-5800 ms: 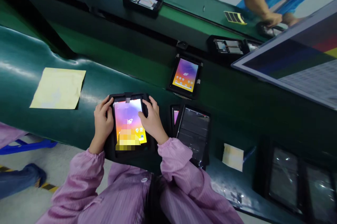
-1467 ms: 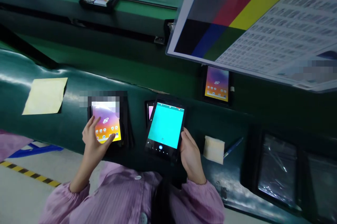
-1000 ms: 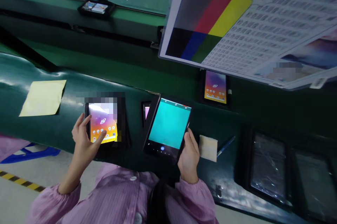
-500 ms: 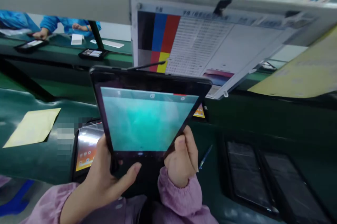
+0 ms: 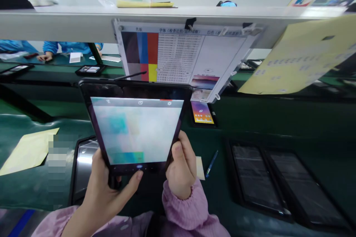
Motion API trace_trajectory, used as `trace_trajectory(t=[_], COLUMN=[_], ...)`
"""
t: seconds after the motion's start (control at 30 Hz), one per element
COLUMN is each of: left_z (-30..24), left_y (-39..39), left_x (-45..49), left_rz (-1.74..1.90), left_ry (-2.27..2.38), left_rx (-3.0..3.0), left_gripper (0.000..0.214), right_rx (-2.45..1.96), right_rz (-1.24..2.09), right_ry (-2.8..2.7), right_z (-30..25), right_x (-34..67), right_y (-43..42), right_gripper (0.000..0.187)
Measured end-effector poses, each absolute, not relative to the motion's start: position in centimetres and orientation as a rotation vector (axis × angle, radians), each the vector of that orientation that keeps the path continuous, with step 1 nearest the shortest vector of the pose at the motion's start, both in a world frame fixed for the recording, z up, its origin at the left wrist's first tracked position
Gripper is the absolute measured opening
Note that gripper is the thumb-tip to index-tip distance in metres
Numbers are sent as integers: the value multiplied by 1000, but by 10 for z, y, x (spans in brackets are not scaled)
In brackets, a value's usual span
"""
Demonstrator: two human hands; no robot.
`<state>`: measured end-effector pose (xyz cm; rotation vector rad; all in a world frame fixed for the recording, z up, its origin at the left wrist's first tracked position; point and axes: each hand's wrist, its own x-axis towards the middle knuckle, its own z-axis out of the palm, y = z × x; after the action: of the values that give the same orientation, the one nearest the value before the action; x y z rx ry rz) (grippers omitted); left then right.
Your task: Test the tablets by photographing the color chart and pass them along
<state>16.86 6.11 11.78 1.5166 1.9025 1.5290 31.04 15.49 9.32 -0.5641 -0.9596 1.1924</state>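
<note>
A black tablet (image 5: 139,129) is held upright in front of me, its screen showing a blurred whitish camera picture with teal patches. My left hand (image 5: 107,188) grips its lower left corner, the thumb lying at the bottom edge by the round on-screen button. On the tablet's right edge, my right hand (image 5: 182,166) is closed, with the fingers behind partly hidden. A thin dark rod sticks out from the tablet's top edge. Just behind it hangs a printed test chart (image 5: 178,57) with colour blocks, rows of text and a small picture.
Another tablet (image 5: 85,166) lies left, partly behind my left hand. Two dark tablets (image 5: 257,177) lie right, near a blue pen (image 5: 211,163). A lit device (image 5: 203,112) lies under the chart. Yellow sheets (image 5: 300,59) hang right. Across the bench, a person's blue sleeves (image 5: 72,47) show.
The tablet and both hands appear further left and the chart lower, as the view shifts. The tablet's screen has gone from nearly all teal to whitish with teal patches.
</note>
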Motion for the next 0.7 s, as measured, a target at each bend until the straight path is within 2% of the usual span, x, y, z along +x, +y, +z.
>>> trace_trajectory(t=[0.4,0.7], left_z=[114,116], left_y=[64,66], left_x=[163,166], left_rz=[1460,1492], left_ry=[2026,2020], left_rx=[1793,1739], left_gripper=[57,56], right_rx=[-465,-568], right_rz=[1226,1216], right_ry=[-1025,-1088], right_z=[113,108], right_x=[313,315], right_y=[157,156], right_gripper=[29,39])
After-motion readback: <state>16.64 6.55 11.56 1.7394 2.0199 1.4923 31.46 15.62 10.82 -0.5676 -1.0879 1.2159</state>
